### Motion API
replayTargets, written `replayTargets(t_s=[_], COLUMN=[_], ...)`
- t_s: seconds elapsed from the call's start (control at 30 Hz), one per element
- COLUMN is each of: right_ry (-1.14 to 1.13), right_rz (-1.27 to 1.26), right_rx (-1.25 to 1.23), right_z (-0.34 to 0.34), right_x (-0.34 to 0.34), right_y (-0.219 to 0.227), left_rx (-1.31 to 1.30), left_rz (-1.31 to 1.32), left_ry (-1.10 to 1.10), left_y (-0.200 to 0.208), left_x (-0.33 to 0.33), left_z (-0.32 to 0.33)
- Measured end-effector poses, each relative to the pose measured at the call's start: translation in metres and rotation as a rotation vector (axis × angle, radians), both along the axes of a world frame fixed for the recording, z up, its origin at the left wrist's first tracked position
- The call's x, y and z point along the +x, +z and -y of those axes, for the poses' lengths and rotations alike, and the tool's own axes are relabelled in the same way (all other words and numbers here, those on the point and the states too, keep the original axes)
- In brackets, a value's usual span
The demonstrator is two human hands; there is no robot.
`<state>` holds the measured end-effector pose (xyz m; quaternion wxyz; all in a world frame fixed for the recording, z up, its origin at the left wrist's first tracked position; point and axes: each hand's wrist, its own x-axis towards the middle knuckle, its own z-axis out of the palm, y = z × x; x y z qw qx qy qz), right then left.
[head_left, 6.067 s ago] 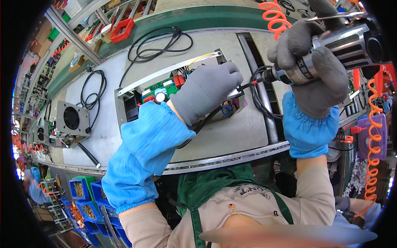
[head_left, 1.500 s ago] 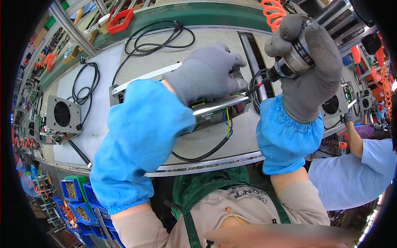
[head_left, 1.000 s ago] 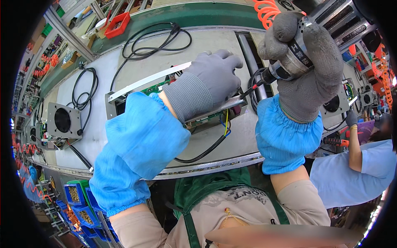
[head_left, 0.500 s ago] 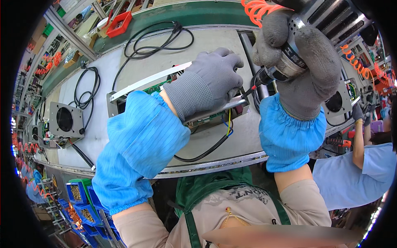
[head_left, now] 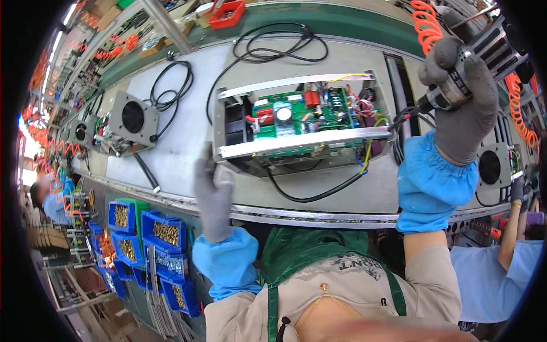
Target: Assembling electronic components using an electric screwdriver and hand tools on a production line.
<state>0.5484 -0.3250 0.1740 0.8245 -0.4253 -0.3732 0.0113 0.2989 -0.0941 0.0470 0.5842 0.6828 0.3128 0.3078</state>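
My right hand [head_left: 466, 122], in a grey glove, grips a metal air screwdriver [head_left: 457, 85]. The tool's dark tip points down-left, beside the right end of an open metal chassis [head_left: 302, 138]. Inside that chassis lies a green circuit board [head_left: 279, 126] with red parts and a round white-topped part. Two pale rails run along its long sides. Slightly blurred, my left hand [head_left: 215, 199] hovers by the chassis's near left corner, thumb and fingers apart with nothing held. A black cable [head_left: 302, 198] with yellow-green and blue wires loops from the near side.
A coiled power cord [head_left: 279, 54] lies behind the chassis. Another unit with a fan [head_left: 134, 115] stands to the left. Blue bins [head_left: 165, 232] of small metal parts sit below the bench edge. Orange air hoses [head_left: 426, 28] hang at right, where a co-worker's sleeve [head_left: 496, 279] shows.
My left hand has left the top of the chassis and moved down to its near left corner, uncovering the circuit board. My right hand still holds the air screwdriver. The whole view has shifted.
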Motion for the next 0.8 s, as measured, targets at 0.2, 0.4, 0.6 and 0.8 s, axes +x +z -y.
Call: replayTargets(t_s=[0.2, 0.4, 0.6, 0.8], right_ry=[-0.044, 0.093, 0.298, 0.468], right_rz=[0.039, -0.004, 0.062, 0.063], right_rx=[-0.1, -0.279, -0.285, -0.076], right_z=[0.008, 0.001, -0.017, -0.001], right_x=[-0.004, -0.036, -0.076, -0.085], right_y=[0.011, 0.026, 0.025, 0.044], left_rx=[0.369, 0.331, 0.243, 0.077], left_rz=[-0.204, -0.127, -0.217, 0.071], left_ry=[0.006, -0.087, -0.394, -0.48], left_y=[-0.046, -0.036, -0.016, -0.015], left_x=[0.025, 0.035, 0.063, 0.075], left_z=[0.006, -0.031, -0.106, -0.108])
